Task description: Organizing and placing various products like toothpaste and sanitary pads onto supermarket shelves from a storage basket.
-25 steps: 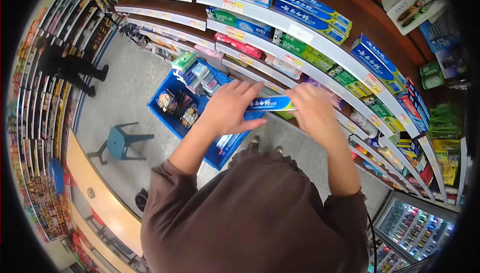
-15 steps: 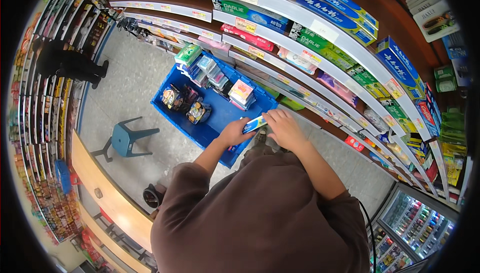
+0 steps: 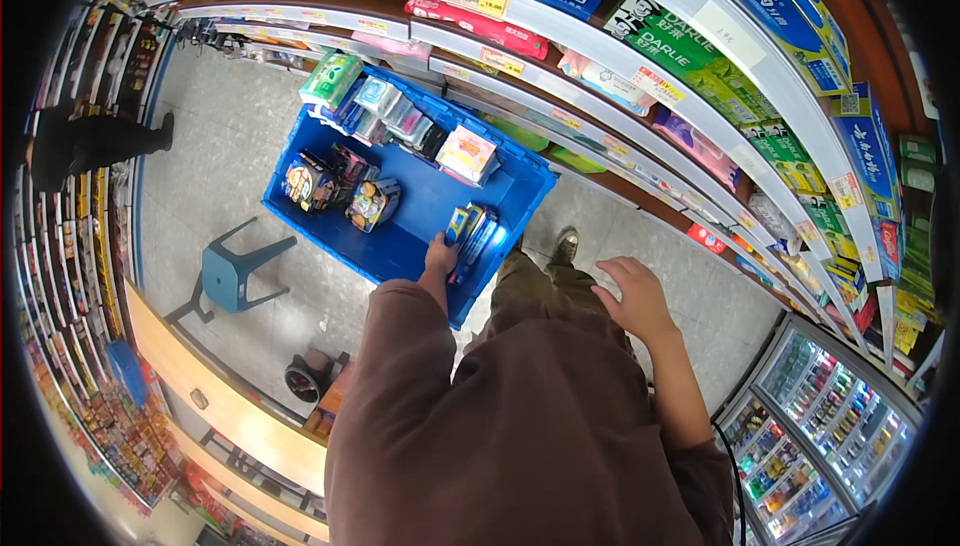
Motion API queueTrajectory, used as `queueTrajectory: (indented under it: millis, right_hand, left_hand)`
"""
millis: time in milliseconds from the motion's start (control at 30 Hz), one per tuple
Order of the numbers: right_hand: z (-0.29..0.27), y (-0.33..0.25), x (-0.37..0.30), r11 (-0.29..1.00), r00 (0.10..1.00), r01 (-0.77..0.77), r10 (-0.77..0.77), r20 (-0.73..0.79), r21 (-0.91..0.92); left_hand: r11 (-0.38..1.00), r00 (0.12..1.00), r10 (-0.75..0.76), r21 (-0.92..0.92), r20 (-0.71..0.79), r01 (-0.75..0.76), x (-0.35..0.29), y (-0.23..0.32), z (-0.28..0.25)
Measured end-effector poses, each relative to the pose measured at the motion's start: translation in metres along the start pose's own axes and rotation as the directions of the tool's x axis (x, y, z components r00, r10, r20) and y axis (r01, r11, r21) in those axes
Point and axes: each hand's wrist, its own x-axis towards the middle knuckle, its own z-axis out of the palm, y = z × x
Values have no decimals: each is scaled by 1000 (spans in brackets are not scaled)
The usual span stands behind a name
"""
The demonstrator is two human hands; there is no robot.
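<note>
My left hand reaches down into a blue plastic crate on the floor. Its fingers close on a narrow blue and yellow toothpaste box, beside several similar boxes at the crate's near right end. Part of the grip is hidden behind the boxes. My right hand hangs over the floor to the right, empty, with its fingers apart. Also in the crate are dark patterned packs, a row of small packs along the far side, and a pink and white pack.
Shelves of toothpaste curve along the far and right sides. A drinks fridge stands at lower right. On the left are a teal stool, a wooden counter and a person in dark clothes.
My left hand has lowered the toothpaste box into the crate. My right hand has let go of it and moved right. The view has shifted, and the crate appears farther left.
</note>
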Motion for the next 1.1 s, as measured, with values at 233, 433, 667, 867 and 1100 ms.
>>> queueTrajectory:
  millis: [233, 433, 667, 867, 1100]
  right_hand:
    - [-19, 16, -13, 996, 989, -85, 88, -121, 24]
    - [-73, 18, 2, 1000, 936, -3, 9, -352, 18]
    - [-211, -37, 10, 981, 650, 185, -161, -743, -52]
    - [-302, -54, 63, 905, 544, 285, -424, -724, -316]
    - [-337, -23, 128, 817, 728, 207, -496, -473, -539]
  left_hand:
    - [978, 965, -173, -83, 196, 192, 10, 18, 17]
    - [997, 998, 12, 74, 54, -16, -11, 64, -31]
    - [878, 894, 436, -168, -102, -448, -72, 179, -92]
    - [649, 690, 721, -284, -66, -705, -164, 294, -129]
    - [448, 454, 889, -298, 55, -843, -233, 358, -135]
